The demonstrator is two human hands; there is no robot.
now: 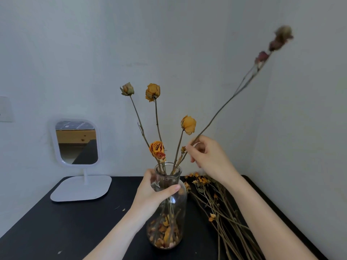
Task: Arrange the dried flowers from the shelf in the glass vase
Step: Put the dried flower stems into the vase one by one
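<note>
Now right hand (208, 156) pinching long stem (225, 106)

The long stem's flower head (282, 37) was motion-blurred, and the loose stems (231, 222) on the table ran off the bottom edge.

One glass vase (170, 186), five stems in it, one loose bundle (221, 209), one mirror (76, 142), two hands (208, 156).

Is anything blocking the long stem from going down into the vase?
Partly. The long stem, pinched by the right hand, already enters the glass vase mouth, where earlier flower stems crowd it. The left hand grips the neck outside.
</note>
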